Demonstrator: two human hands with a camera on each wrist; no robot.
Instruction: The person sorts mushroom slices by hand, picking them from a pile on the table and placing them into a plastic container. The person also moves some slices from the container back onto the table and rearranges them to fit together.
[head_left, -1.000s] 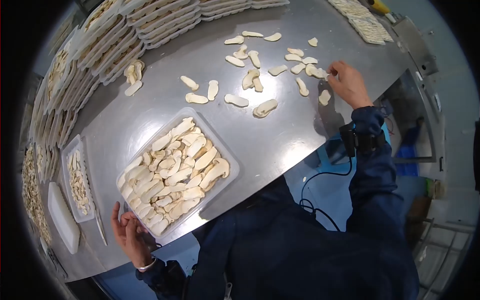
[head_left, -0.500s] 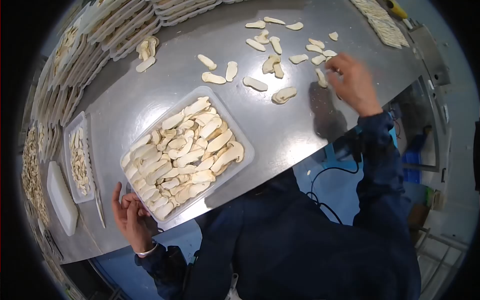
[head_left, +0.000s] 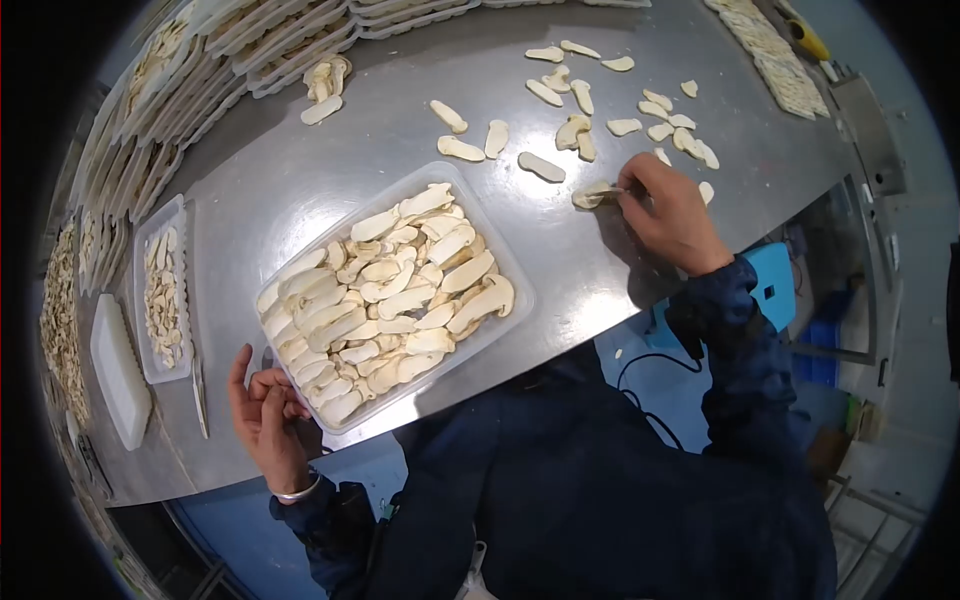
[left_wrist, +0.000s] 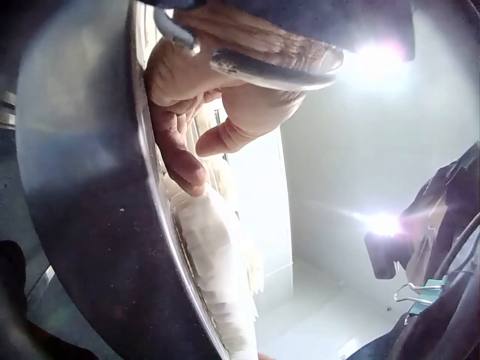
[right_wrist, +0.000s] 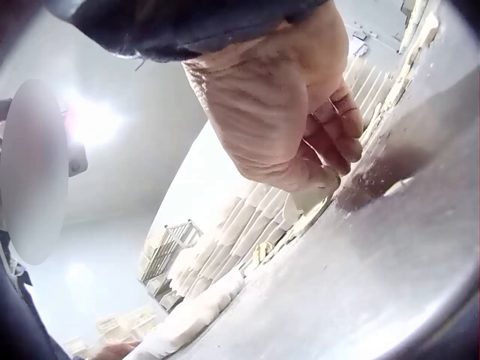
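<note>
Surface: a brushed steel table [head_left: 300, 200], curved front edge nearest the person, dull reflections across it.
Room: blue floor below the edge; a blue stool [head_left: 775, 285] just right of the person's right sleeve; a black cable [head_left: 640, 375] hangs by the sleeve.
Far edge: rows of filled shallow trays [head_left: 280, 35] stacked along the back and left rim.
Left side: a narrow tray of small slices [head_left: 160, 290], a white lid [head_left: 118, 375] beside it, a knife [head_left: 199, 395] between these and the big tray.
Centre: a clear plastic tray [head_left: 505, 260] packed with pale mushroom slices, lying near the front edge.
Loose slices [head_left: 560, 90]: scattered well apart over the far right of the table; a small heap [head_left: 325, 85] sits apart at the back left.
Right hand [head_left: 665, 215]: fingers curled, pinching one mushroom slice [head_left: 592, 196] that lies on the table just beyond the tray's right corner.
Left hand [head_left: 265, 415]: rests at the tray's near left corner, fingers loosely bent, touching the rim; it grips nothing.
In the way: nothing lies between the pinched slice and the tray.
</note>
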